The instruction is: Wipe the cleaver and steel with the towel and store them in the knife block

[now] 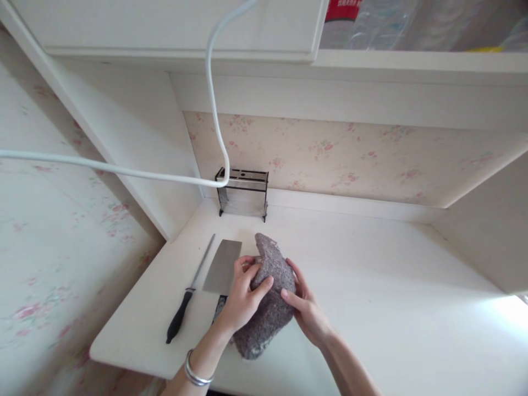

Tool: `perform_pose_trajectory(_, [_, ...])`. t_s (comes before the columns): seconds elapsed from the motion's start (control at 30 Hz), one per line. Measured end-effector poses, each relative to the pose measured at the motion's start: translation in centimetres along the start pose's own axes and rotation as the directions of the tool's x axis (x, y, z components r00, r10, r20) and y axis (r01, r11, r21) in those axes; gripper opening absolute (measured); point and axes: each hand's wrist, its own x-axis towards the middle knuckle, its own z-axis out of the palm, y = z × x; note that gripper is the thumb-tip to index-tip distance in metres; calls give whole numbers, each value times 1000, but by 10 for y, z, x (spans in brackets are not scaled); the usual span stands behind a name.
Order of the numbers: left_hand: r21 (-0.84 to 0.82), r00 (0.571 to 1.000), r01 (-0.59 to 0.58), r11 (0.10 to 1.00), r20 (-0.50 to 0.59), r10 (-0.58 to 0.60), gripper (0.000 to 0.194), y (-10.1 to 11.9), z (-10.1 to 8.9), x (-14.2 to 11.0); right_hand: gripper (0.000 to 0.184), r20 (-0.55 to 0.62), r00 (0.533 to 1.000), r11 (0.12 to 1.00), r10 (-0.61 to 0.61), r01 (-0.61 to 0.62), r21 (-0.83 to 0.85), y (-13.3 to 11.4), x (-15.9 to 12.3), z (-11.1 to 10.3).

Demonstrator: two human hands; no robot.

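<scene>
A folded, fuzzy grey-brown cloth (pixel 272 297) is held between my two hands above the white tabletop. My left hand (pixel 247 294) grips its left edge, thumb on top and fingers curled underneath. On the right side my right hand (pixel 305 302) pinches the cloth between thumb and fingers. Left of the cloth lies a cleaver (pixel 223 267) with a broad steel blade; its dark handle is partly hidden behind my left hand and forearm. Farther left rests a honing steel (pixel 190 291) with a black handle.
A knife rack (pixel 242 195) with clear sides and a black frame stands against the back wall. A white cable (pixel 165 175) hangs across the view in front of the shelf. Plastic bottles (pixel 383 25) sit in the upper cabinet. The tabletop (pixel 391 308) has a rounded left corner.
</scene>
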Motion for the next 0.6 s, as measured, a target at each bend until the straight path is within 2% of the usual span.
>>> perform_pose_trajectory(0.07, [-210,994,106,972,36,-100,42,-4,1,0,84,-7,1000,1000,20,-20,23,1,4,4])
perform_pose_trajectory(0.1, [-350,982,186,918,81,-168,46,-6,2,0,86,-14,999,999,35,-34,29,2,7,4])
perform_pose_trajectory(0.17, [-594,931,364,718,214,-295,55,-11,3,-2,88,-41,997,998,61,-60,34,8,14,-1])
perform_pose_trajectory(0.2, [-660,899,435,612,278,-339,59,-14,5,-3,88,-65,995,997,74,-73,16,12,18,-5])
perform_pose_trajectory(0.23, [-687,870,487,540,324,-373,61,-17,6,-4,87,-109,991,996,80,-85,-37,17,21,-11])
perform_pose_trajectory(0.27, [-685,852,514,516,337,-401,61,-21,9,-5,83,-174,983,987,67,-91,-135,22,23,-16])
perform_pose_trajectory(0.3, [-666,848,517,538,316,-425,60,-25,12,-6,78,-248,968,958,21,-91,-274,27,25,-21])
perform_pose_trajectory(0.37, [-585,864,491,645,232,-447,60,-32,20,-7,68,-349,925,806,-153,-87,-585,33,25,-29])
perform_pose_trajectory(0.43, [-479,898,434,763,166,-407,61,-35,30,-6,69,-354,894,640,-276,-103,-761,31,21,-31])
perform_pose_trajectory(0.47, [-433,919,392,812,152,-363,60,-34,35,-6,72,-342,899,612,-274,-111,-783,27,18,-30])
perform_pose_trajectory(0.5, [-397,938,347,850,156,-310,60,-32,39,-6,73,-320,917,623,-238,-108,-775,23,16,-28])
perform_pose_trajectory(0.6, [-362,965,244,900,182,-188,64,-25,52,-4,62,-175,981,752,-88,-50,-657,8,12,-24])
